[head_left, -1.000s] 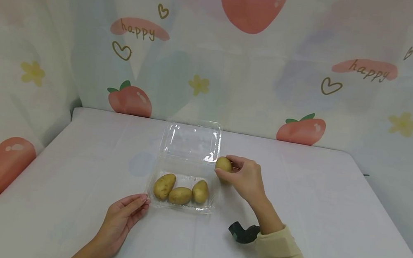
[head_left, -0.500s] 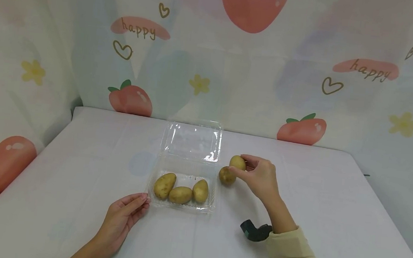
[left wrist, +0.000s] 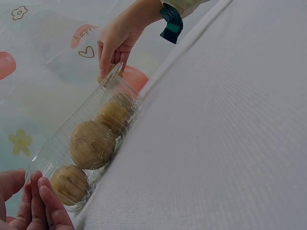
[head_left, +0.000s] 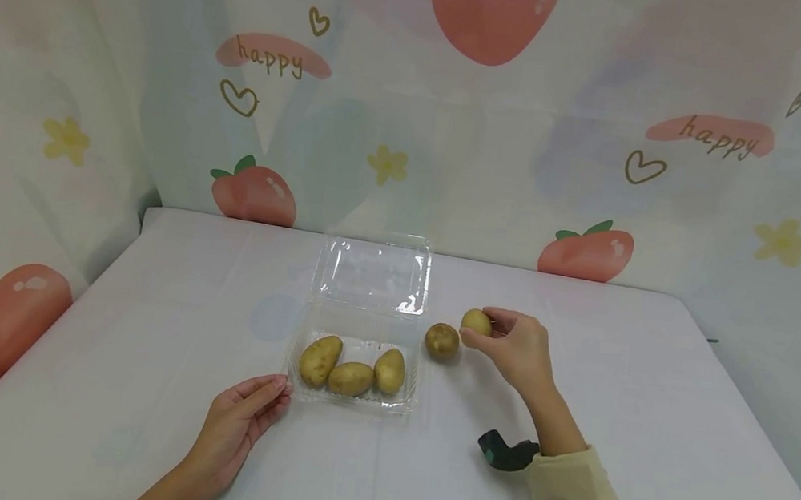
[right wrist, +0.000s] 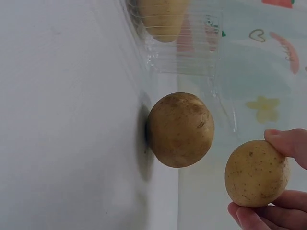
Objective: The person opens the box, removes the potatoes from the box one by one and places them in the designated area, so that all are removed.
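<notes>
Between thumb and fingertips, my right hand [head_left: 517, 354] holds a small potato [right wrist: 257, 173] raised above the table. Just left of it a rounder brown potato [head_left: 441, 342] lies on the cloth, outside the box. An opened clear plastic box [head_left: 357, 400] has three potatoes in its base: one tilted at the left [head_left: 321, 361], one lying across the middle [head_left: 351, 379] and one upright at the right [head_left: 389, 371]. My left hand [head_left: 239, 420] pinches the box's front left corner, with thumb and fingers on the rim in the left wrist view.
The box's transparent lid [head_left: 374, 276] is folded back toward the rear wall. White cloth [head_left: 169, 324] covers the table. A dark device [head_left: 506, 452] is strapped at my right wrist. Patterned curtains [head_left: 470, 128] enclose the back and sides.
My right hand has moved right, away from the box, with the potato in its fingers. The brown potato beside the box has come into full view. My left hand stays put.
</notes>
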### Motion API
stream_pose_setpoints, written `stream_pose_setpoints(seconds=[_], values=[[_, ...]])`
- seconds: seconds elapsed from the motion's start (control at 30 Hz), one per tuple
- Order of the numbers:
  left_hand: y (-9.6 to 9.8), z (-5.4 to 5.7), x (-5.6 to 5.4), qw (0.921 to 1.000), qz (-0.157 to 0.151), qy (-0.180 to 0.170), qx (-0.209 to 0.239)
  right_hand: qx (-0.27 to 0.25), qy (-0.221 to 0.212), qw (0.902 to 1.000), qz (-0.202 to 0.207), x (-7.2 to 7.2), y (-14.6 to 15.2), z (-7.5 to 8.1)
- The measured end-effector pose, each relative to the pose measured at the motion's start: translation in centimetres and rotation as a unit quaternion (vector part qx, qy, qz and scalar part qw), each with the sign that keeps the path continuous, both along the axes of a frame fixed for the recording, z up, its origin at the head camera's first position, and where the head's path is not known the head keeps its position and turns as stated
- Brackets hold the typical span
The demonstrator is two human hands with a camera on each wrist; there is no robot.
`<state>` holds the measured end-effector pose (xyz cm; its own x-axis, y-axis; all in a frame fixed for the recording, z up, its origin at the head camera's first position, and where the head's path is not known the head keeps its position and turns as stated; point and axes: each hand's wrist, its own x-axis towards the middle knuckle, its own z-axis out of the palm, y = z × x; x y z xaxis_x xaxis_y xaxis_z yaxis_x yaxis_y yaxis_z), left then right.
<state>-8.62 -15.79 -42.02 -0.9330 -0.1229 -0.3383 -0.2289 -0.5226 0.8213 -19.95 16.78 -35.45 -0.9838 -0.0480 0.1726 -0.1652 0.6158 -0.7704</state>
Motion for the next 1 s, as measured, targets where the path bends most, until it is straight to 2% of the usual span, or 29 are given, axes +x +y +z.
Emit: stream_pose_setpoints(seconds=[0.23, 1.0], values=[[0.0, 0.0, 0.1, 1.0000, 0.001, -0.002, -0.003, 0.014, -0.016, 0.9997, -0.010, 0.0, 0.4, -0.6], [0.0, 0.0, 0.0, 1.0000, -0.004, -0.001, -0.006, 0.043, -0.010, 0.9989, -0.018, -0.7, 0.9, -2.4]])
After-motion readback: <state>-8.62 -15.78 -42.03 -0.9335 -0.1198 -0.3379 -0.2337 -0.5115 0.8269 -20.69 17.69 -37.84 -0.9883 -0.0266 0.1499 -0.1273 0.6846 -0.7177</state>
